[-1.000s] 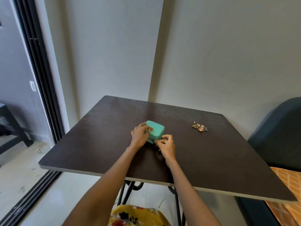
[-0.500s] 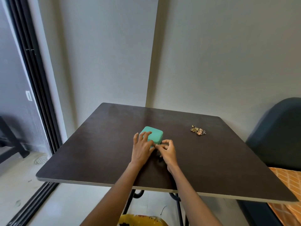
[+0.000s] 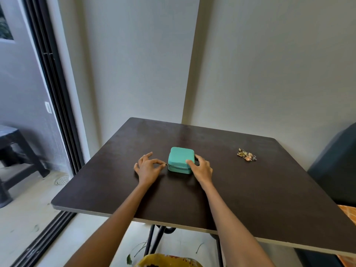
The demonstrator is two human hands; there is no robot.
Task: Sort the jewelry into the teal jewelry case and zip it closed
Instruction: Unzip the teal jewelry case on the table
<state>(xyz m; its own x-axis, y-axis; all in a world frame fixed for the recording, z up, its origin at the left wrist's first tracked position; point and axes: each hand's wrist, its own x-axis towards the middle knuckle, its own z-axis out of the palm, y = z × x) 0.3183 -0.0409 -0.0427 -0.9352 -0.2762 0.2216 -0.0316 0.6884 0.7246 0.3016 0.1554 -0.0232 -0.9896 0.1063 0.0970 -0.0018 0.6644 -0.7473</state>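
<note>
Your left hand (image 3: 147,167) has shifted off the lid of the teal jewelry case (image 3: 181,159) to pinch its zipper pull (image 3: 167,164) at the left corner; your right hand (image 3: 201,166) now grips the right side. Mid-bench (image 3: 250,199), the case looks closed, so opening comes next; jewelry (image 3: 247,155) waits well apart.

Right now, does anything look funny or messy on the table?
Only one thing: the jewelry lies in a little tangled heap near the table's right side, apart from the closed teal case. Nothing spilled or broken.
</note>
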